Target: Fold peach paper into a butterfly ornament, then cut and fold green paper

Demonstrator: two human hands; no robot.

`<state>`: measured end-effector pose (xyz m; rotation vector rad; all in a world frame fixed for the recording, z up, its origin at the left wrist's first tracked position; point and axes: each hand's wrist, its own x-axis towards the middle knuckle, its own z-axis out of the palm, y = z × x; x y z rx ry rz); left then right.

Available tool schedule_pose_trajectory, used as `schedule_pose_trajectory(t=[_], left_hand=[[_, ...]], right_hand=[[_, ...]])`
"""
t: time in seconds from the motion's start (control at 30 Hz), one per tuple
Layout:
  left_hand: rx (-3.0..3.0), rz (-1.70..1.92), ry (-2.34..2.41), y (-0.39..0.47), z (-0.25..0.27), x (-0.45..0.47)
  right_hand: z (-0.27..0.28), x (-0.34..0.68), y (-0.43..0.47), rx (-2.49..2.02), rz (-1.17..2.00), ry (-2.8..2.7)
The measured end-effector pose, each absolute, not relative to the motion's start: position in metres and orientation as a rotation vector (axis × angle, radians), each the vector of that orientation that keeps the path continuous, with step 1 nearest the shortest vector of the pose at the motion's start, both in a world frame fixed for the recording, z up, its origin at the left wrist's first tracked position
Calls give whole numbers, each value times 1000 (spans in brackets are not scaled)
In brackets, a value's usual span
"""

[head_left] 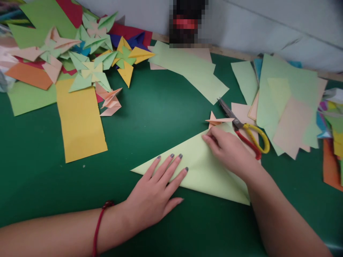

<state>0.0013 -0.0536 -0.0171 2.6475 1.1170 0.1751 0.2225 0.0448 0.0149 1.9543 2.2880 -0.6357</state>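
Note:
A light green sheet of paper (211, 171), folded into a triangle, lies on the green table in front of me. My left hand (163, 182) rests flat on its left part with fingers spread. At the upper edge, my right hand (225, 146) is closed, thumb and fingers pinched on the paper's fold. Just beyond the right hand are a small peach folded paper piece (213, 119) and a pair of scissors (237, 125) with one red and one yellow handle. The right hand hides part of the triangle's upper right corner.
Folded paper flowers (92, 71) and coloured sheets pile up at the far left. A yellow paper strip (81, 125) lies before them. Pale green sheets (187, 64) sit at the back, and a stack of pale paper (289, 107) at the right. A wall runs behind the table.

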Motion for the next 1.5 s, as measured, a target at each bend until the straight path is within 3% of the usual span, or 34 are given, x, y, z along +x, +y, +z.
schedule_pose_trajectory(t=[1.5], left_hand=[[2651, 181, 1118, -54, -18, 2]], right_hand=[[14, 223, 45, 1963, -658, 2286]])
